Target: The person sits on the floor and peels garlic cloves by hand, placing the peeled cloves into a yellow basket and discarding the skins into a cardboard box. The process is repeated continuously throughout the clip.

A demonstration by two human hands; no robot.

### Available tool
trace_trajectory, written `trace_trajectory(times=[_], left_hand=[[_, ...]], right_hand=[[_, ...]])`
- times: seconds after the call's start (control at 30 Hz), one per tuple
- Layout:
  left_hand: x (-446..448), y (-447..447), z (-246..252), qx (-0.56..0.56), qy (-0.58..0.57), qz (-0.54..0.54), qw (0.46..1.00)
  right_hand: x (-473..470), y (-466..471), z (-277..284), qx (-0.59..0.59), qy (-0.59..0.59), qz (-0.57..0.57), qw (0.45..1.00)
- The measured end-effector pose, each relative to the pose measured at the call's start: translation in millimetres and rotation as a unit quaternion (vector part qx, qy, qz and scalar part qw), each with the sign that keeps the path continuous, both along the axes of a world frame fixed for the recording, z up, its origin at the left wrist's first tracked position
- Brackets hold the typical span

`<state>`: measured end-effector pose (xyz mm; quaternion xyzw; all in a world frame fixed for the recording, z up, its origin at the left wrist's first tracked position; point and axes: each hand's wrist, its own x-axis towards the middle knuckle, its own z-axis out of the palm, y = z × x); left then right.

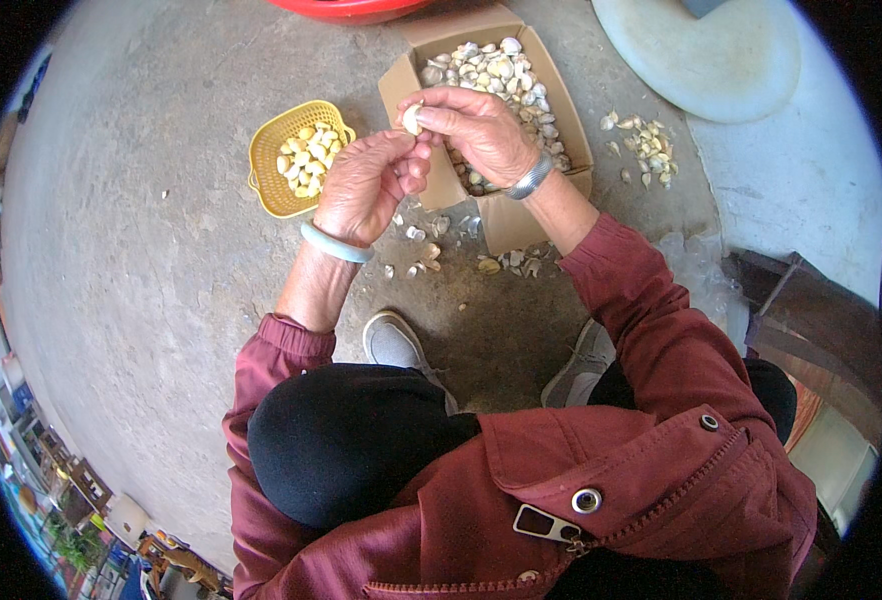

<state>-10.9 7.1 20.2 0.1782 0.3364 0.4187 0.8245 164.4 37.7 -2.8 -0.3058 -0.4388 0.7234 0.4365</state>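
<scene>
A pale garlic clove [412,118] is pinched between the thumb and fingers of my right hand [478,131], above the left edge of a cardboard box [572,124] filled with unpeeled garlic cloves [505,69]. My left hand [370,180], with a pale bangle at its wrist, touches the clove's lower end with its fingertips; whether it also grips the clove is hard to tell. Left of the hands a yellow plastic basket [268,180] holds peeled garlic cloves [310,159].
Garlic skins [430,255] lie on the concrete floor [148,262] near my shoes. More cloves [651,150] are piled right of the box. A red basin [351,7] stands at the top, a pale round object [741,67] at the upper right, clear plastic [700,262] at the right.
</scene>
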Motion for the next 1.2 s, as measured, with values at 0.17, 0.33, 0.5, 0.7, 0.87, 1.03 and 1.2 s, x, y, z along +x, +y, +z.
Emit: trace_trajectory(times=[0.17, 0.33, 0.5, 0.7, 0.87, 1.03, 1.2], left_hand=[[3.4, 0.7, -2.1, -0.036, 0.002, 0.019, 0.999], [4.8, 0.0, -6.2, -0.033, -0.014, 0.003, 0.999], [7.8, -2.8, -1.4, 0.0, 0.029, -0.04, 0.999], [25.0, -12.5, 0.0, -0.003, 0.111, -0.08, 0.991], [28.0, -19.7, -7.5, 0.015, 0.145, -0.134, 0.98], [34.3, -26.7, -18.3, 0.015, 0.201, -0.238, 0.95], [39.8, -32.0, -28.2, 0.006, 0.27, -0.354, 0.896]], right_hand=[[-5.3, -2.2, -3.2, 0.01, 0.011, -0.003, 1.0], [-14.1, -7.2, -6.6, -0.003, 0.044, -0.049, 0.998], [-6.7, -5.1, -9.2, -0.079, 0.064, -0.069, 0.992], [86.2, 35.2, -31.3, 0.004, -0.101, -0.239, 0.966], [230.2, 45.0, -66.8, 0.021, -0.642, -0.296, 0.707], [306.0, 27.5, -102.4, -0.07, -0.775, -0.241, 0.58], [255.6, 49.9, -75.5, 0.102, -0.714, -0.293, 0.627]])
